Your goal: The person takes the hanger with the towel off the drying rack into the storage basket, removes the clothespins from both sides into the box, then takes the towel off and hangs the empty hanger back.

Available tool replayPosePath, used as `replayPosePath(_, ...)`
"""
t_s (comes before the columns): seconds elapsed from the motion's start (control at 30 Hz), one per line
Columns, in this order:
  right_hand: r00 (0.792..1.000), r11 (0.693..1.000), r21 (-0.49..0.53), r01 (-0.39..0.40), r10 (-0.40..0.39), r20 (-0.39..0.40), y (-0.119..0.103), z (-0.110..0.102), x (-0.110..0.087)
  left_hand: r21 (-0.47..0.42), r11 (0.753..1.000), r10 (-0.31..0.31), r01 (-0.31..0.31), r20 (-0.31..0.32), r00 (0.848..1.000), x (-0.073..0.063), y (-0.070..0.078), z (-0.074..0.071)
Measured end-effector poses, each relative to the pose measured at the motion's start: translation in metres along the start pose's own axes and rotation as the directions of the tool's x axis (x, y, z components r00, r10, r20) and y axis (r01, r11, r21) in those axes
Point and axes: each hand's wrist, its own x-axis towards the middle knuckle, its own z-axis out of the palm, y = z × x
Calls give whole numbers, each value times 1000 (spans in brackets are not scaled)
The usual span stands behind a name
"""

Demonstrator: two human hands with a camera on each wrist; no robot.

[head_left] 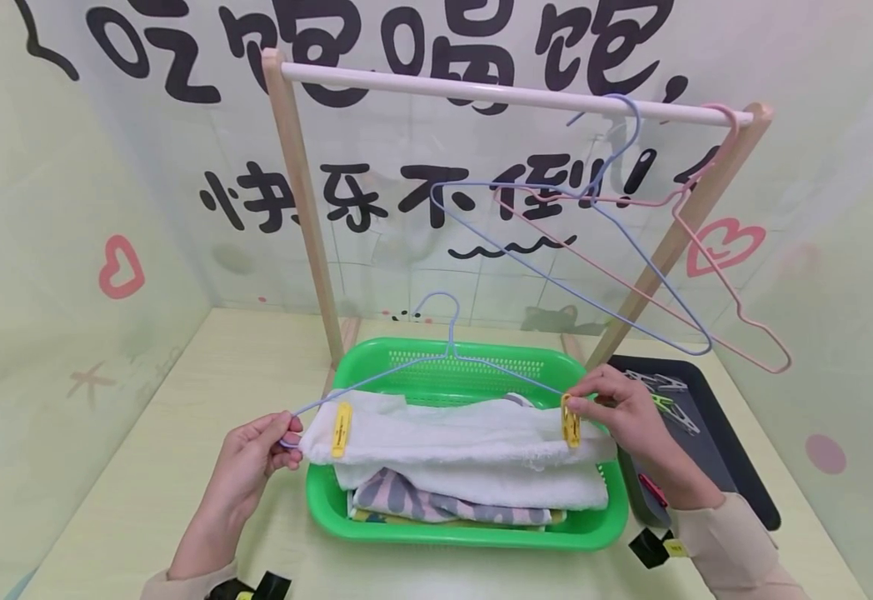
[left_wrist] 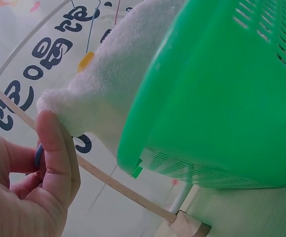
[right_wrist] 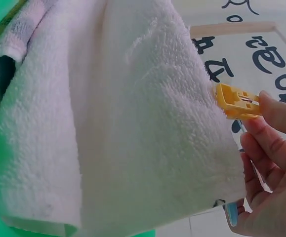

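Note:
A light blue hanger (head_left: 451, 343) stands hook up over the green basket, with a white towel (head_left: 451, 437) along its lower part. Two yellow clothespins grip the towel: a left clothespin (head_left: 341, 429) and a right clothespin (head_left: 571, 427). My left hand (head_left: 245, 462) pinches the hanger's left corner beside the towel's edge; in the left wrist view a bit of blue wire (left_wrist: 39, 154) shows between the fingers. With thumb and fingertips, my right hand (head_left: 635, 421) pinches the right clothespin, whose jaws sit on the towel's edge in the right wrist view.
Folded towels, one patterned (head_left: 444, 504), lie in the green basket (head_left: 474, 536). Behind it rises a wooden rack with a white bar (head_left: 481, 89), carrying another blue hanger (head_left: 639, 125) and a pink hanger (head_left: 736, 308). At right, a dark tray (head_left: 740, 467) holds several clothespins (head_left: 680, 417).

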Motion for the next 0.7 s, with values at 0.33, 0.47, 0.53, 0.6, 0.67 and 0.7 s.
replayPosePath(0.33,994,1000,-25,-10,7,-107,-3,-21,-3,-12,1000,5,-4,6,1000,0,1,0)
replayPosePath(0.47,985,995,-65,-80,69,-155,6,-41,-9,-13,1000,5,-5,3,1000,0,1,0)
replayPosePath(0.53,977,988,-77,-130,115,-178,13,-51,-14,-12,1000,4,-4,2,1000,0,1,0)
replayPosePath(0.6,966,979,-97,-177,154,-207,21,-61,-19,-11,1000,3,-3,2,1000,0,1,0)
replayPosePath(0.67,953,969,-120,-217,184,-240,32,-68,-25,-9,1000,2,-2,4,1000,1,1,0)
replayPosePath(0.7,948,963,-137,-233,194,-253,38,-72,-28,-6,1000,0,0,5,1000,1,1,0)
